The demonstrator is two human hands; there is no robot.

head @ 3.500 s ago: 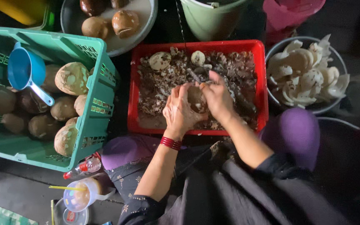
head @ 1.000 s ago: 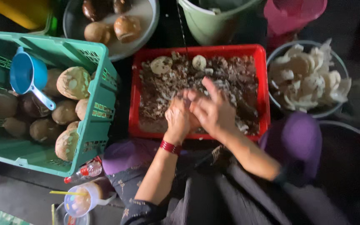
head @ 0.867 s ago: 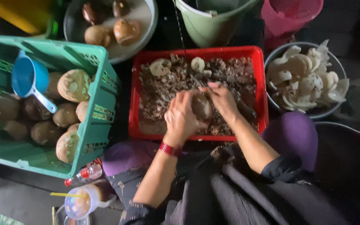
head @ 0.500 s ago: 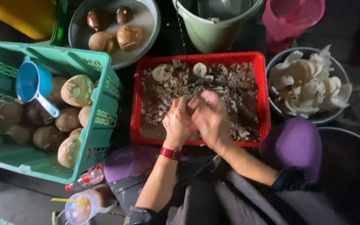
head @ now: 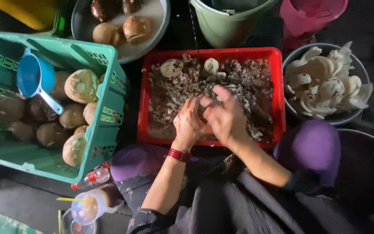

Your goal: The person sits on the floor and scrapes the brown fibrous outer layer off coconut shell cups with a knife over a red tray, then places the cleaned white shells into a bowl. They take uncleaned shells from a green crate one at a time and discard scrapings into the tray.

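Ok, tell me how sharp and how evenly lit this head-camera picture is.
Head view: light falls on the middle, so the red plastic tray and green plastic crate read clearly; corners and bottom right sink into dark. The left hand and right hand are softly motion-blurred. No strong glare.

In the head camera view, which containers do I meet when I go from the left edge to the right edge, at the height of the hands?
Green crate with brown husked coconuts and a blue scoop → red tray of shavings, with both hands over it → grey bowl of white coconut pieces.
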